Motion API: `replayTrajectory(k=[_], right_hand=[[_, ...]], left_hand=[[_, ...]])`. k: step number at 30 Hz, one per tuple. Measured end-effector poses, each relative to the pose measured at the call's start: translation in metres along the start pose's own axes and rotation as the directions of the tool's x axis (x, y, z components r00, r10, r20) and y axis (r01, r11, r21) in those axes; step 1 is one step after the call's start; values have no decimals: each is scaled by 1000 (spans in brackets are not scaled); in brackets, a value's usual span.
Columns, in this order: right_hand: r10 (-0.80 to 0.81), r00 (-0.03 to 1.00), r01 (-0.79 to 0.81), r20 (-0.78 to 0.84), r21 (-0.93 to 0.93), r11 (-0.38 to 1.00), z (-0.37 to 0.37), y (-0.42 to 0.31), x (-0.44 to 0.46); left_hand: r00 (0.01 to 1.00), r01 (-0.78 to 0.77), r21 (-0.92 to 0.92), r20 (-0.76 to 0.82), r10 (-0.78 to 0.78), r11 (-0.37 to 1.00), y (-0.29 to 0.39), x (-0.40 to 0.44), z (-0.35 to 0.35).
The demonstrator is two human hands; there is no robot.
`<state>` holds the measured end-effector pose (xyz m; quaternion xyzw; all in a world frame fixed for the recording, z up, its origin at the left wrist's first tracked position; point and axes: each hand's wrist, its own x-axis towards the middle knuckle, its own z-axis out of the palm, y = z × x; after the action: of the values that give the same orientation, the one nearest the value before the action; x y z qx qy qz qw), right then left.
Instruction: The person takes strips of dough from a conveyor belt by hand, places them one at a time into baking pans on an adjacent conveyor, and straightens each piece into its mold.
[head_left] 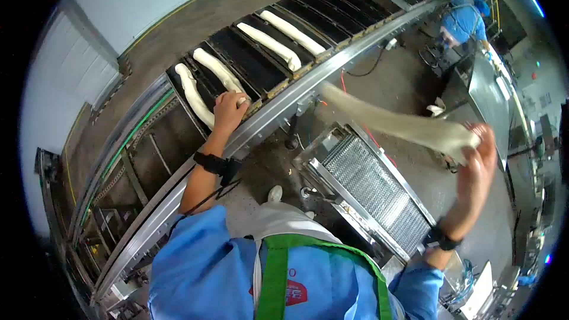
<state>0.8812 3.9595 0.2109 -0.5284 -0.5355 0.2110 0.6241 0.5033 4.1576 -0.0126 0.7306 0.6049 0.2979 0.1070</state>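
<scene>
A long pale dough strip (397, 127), smeared by motion, stretches through the air leftward from my right hand (480, 148), which is closed on its right end. Its far end blurs near the conveyor rail. My left hand (230, 111) is closed on the near end of another dough strip (214, 68), which lies in a black tray (246, 62). Beside it, further left, rests a curved dough strip (192, 95). Two more lie in trays to the right, one dough strip (269, 45) with a curled near end and a straighter dough strip (293, 32).
A metal conveyor rail (332, 68) runs along the trays' near side. Below it stands a narrow mesh belt conveyor (373, 184). A red cord (370, 133) hangs behind the held strip. At the upper right, a person in blue (465, 21) bends beside a metal table (489, 98).
</scene>
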Motion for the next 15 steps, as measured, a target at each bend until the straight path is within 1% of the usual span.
replayTrajectory(k=[1,2,3,4,5,6,7,8,9,11,12,13,15], right_hand=[[5,995,-12,95,76,997,29,6,13],[-47,984,17,172,172,985,59,19,28],[-5,980,-33,201,188,982,91,25,37],[-66,965,-12,253,295,955,122,46,48],[-126,943,47,307,254,966,154,76,58],[-121,868,6,482,233,972,179,103,59],[-114,719,60,686,103,993,202,135,59],[-33,646,86,762,-29,996,217,157,46],[54,572,129,818,-155,980,227,169,35],[54,421,90,905,-102,991,231,173,16],[88,406,7,910,-99,995,223,172,7],[99,399,-8,912,-104,994,213,178,4],[148,458,57,877,-195,979,182,194,-3]], left_hand=[[1000,10,4,-11,-10,1000,-8,-3,0],[999,10,5,-44,-9,1000,-20,-4,5],[997,9,3,-76,-9,1000,-30,-7,6],[997,30,-11,-77,-31,999,-35,-13,4],[996,42,-13,-82,-43,999,-33,-16,2],[987,141,41,-80,-138,989,-25,-23,-4],[970,239,94,-71,-233,966,-22,-27,-5],[970,241,148,-27,-240,959,-25,-27,-6],[971,240,150,-26,-239,959,-24,-27,-9],[972,234,216,-80,-222,948,-19,-25,-13],[983,183,239,-75,-170,954,-27,-20,-12],[987,143,311,-111,-114,940,-20,-15,-16],[999,30,353,16,-38,935,-27,4,-18]])
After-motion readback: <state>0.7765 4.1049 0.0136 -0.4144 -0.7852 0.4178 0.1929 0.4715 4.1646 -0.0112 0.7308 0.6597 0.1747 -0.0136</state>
